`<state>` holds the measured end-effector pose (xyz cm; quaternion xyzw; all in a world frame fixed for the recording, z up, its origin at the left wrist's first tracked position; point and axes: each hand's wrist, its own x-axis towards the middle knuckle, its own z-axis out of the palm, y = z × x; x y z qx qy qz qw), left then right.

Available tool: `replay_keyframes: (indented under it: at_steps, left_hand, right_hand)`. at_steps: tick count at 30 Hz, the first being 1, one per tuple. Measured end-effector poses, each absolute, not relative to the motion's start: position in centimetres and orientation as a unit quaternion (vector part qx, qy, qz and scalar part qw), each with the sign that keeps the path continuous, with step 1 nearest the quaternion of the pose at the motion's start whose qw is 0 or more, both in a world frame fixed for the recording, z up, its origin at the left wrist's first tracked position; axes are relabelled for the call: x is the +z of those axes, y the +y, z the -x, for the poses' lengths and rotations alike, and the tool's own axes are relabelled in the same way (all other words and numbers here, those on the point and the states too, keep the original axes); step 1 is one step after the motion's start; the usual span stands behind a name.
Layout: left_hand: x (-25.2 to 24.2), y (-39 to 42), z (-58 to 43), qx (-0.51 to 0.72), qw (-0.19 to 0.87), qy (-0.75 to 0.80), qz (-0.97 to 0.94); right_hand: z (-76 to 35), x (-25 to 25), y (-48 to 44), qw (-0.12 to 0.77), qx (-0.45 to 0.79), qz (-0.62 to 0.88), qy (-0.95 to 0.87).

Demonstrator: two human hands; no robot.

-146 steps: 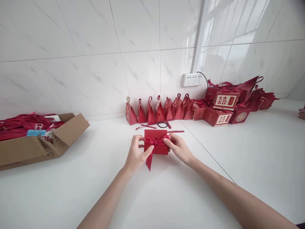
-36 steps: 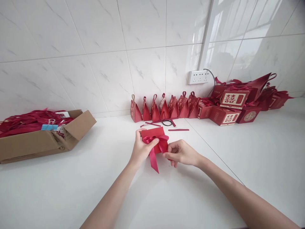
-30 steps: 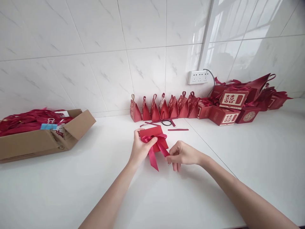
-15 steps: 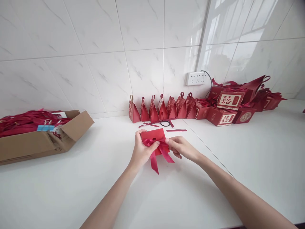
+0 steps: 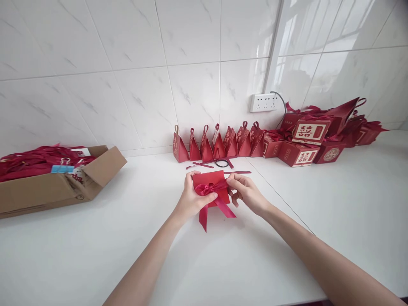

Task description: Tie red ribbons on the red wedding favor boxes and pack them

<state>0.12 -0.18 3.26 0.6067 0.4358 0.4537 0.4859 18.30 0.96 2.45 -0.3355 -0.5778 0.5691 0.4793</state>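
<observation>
A small red gift box point(image 5: 206, 176) is held above the white counter, with a dark pink ribbon bow point(image 5: 210, 188) tied across it. My left hand point(image 5: 194, 196) grips the box from the left, its thumb pressing on the ribbon under the knot. Between the thumb and fingers of my right hand point(image 5: 244, 190) the right loop of the bow is pinched. Two ribbon tails point(image 5: 204, 219) hang below the box. The underside of the box and the left fingertips behind it are hidden.
Several red triangular boxes point(image 5: 206, 151) with loops line the tiled wall. Loose ribbon strips point(image 5: 237, 172) and a black ring point(image 5: 222, 163) lie before them. Red boxes point(image 5: 298, 154) are piled to the right. A cardboard box point(image 5: 38, 191) of ribbons stands left. A power strip point(image 5: 264, 103) hangs above.
The right hand has moved slightly up, drawing the bow's right loop outward. The left thumb stays on the ribbon, and the left tail hangs at a different angle.
</observation>
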Motion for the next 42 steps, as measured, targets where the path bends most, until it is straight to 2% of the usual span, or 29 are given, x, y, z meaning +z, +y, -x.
replay_keyframes:
  at_steps: [3,9,15,23,35,38,42]
  left_hand:
    - [2.8,0.0,-0.1,0.459,0.471,0.421,-0.624]
    - [0.3,0.7,-0.7,0.621,0.313,0.42,-0.583]
    - [-0.1,0.9,-0.6,0.635,0.24,0.425,-0.599]
    - [0.2,1.0,-0.9,0.644,0.306,0.466,-0.524]
    - [0.2,1.0,-1.3,0.669,0.343,0.487,-0.445]
    - [0.2,1.0,-1.3,0.671,0.336,0.48,-0.453]
    - [0.2,0.9,-1.2,0.679,0.347,0.463,-0.453]
  right_hand:
    - [-18.3,2.1,1.1,0.487,0.573,0.327,-0.572]
    - [-18.2,1.5,1.4,0.509,0.578,0.319,-0.553]
    - [-18.2,1.3,1.7,0.523,0.599,0.308,-0.522]
    - [-17.8,0.7,1.9,0.527,0.627,0.299,-0.489]
    - [-17.5,0.5,1.7,0.527,0.629,0.298,-0.488]
    - [-17.5,0.6,1.4,0.524,0.588,0.327,-0.522]
    - [-17.8,0.3,1.1,0.519,0.46,0.378,-0.614]
